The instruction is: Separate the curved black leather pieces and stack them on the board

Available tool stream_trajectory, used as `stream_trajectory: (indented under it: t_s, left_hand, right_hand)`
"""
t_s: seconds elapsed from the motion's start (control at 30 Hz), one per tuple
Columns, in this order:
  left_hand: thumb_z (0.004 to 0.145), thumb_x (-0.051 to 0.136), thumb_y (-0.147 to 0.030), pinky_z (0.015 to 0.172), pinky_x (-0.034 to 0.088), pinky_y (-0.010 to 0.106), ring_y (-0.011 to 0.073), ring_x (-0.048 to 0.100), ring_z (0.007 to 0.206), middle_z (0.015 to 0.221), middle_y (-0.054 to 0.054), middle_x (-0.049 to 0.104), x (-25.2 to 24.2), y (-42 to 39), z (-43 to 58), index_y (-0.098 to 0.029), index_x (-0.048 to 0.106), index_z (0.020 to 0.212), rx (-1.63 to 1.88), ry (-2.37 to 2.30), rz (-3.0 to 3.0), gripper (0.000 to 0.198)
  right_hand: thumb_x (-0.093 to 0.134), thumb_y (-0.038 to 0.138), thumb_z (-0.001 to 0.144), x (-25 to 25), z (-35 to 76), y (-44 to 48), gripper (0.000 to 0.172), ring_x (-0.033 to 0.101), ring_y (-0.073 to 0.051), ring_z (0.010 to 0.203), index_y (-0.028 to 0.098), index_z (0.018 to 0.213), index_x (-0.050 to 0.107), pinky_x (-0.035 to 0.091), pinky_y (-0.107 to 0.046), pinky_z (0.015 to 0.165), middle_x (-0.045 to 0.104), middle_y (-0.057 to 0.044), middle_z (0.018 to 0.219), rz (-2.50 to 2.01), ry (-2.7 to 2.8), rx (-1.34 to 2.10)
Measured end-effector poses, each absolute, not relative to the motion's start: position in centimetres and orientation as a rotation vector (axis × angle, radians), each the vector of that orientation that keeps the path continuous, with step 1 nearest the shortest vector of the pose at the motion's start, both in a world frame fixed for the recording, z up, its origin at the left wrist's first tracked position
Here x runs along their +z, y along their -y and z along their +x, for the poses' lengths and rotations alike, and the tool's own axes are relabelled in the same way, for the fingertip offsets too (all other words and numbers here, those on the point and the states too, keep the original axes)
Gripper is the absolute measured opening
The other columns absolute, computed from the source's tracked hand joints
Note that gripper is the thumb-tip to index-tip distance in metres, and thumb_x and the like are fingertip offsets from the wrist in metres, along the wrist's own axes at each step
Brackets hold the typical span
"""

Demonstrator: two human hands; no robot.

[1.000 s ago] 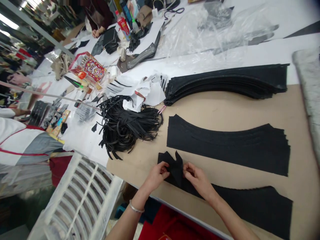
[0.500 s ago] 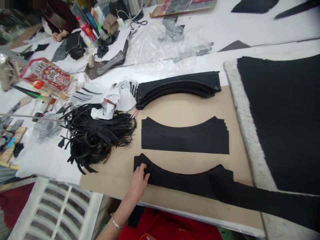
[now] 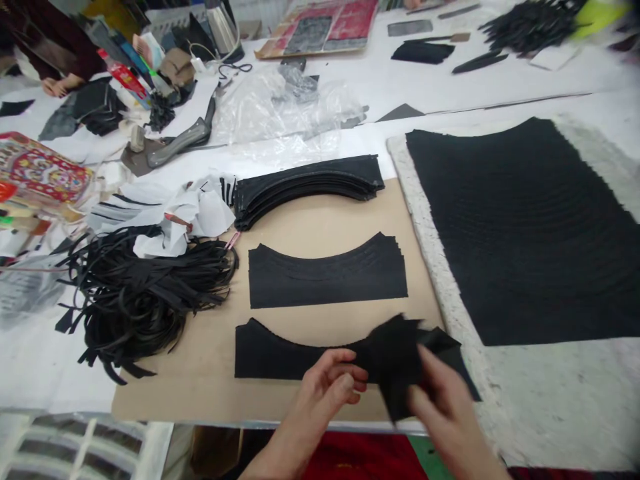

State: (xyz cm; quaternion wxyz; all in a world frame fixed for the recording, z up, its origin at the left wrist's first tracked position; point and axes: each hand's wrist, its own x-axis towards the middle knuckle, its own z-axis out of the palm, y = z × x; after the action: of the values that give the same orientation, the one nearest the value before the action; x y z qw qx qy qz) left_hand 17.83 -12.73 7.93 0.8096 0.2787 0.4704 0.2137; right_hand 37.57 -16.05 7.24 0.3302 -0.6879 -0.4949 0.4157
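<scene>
My left hand [image 3: 327, 390] is over the near edge of a black fabric piece [image 3: 280, 353] with a curved upper edge. Its fingers are loosely curled and apart, with nothing seen between them. To its right, my right hand [image 3: 445, 403], smeared by motion, grips a folded part of black fabric [image 3: 397, 363] that stands up off the board. Whether this is one sheet with the flat piece I cannot tell. Just beyond lies a small stack of curved black pieces [image 3: 325, 277], and behind that a thicker stack [image 3: 310, 183].
Under the pieces is a tan board [image 3: 200, 393]. Black strips [image 3: 145, 293] are heaped at left beside crumpled white paper [image 3: 210, 207]. Large black sheets [image 3: 525, 233] lie on a pale slab [image 3: 540, 393] at right. Behind are clear plastic [image 3: 285, 107] and another person's hands [image 3: 63, 85].
My right hand has come into view with black fabric in it. My left hand has moved right, off the piece's left end. The long tail at right is now bunched up. The view has shifted right.
</scene>
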Motion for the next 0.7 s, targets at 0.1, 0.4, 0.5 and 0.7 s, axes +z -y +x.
stream_trajectory:
  t_s: [0.1,0.4,0.5,0.7]
  left_hand:
    - [0.073,0.065,-0.063,0.094,0.048,0.039,0.0268,0.061,0.109,0.115,0.012,0.067,10.0,12.7,16.4,-0.021,0.06,0.118,0.474,-1.151,0.618,0.062]
    - [0.069,0.069,-0.057,0.088,0.054,0.037,0.0298,0.063,0.11,0.108,0.01,0.072,10.3,12.2,9.9,-0.02,0.07,0.102,0.361,-1.655,0.74,0.05]
    - [0.07,0.067,-0.057,0.098,0.049,0.037,0.0303,0.058,0.119,0.115,0.011,0.07,10.4,11.9,9.4,-0.018,0.068,0.106,0.371,-1.724,0.806,0.054]
    - [0.056,0.078,-0.044,0.105,0.044,0.045,0.0345,0.06,0.117,0.113,0.013,0.071,5.7,12.1,7.8,-0.014,0.067,0.103,0.399,-1.794,0.873,0.057]
  right_hand:
    - [0.044,0.022,0.083,7.7,30.9,16.1,0.007,0.054,-0.016,0.065,0.022,0.081,0.051,0.046,-0.026,0.057,0.055,-0.003,0.075,-1.562,1.417,1.101]
    - [0.042,0.01,0.083,5.0,24.0,15.7,0.03,0.059,-0.018,0.099,0.02,0.108,0.054,0.05,-0.03,0.091,0.056,-0.008,0.114,-1.347,1.511,1.498]
    - [0.043,0.013,0.087,4.5,23.6,15.5,0.028,0.057,-0.019,0.102,0.02,0.111,0.054,0.049,-0.032,0.093,0.055,-0.008,0.116,-1.339,1.662,1.494]
    - [0.045,0.009,0.083,3.8,23.1,15.0,0.035,0.053,-0.021,0.108,0.02,0.115,0.056,0.047,-0.034,0.095,0.057,-0.007,0.116,-1.272,1.869,1.486]
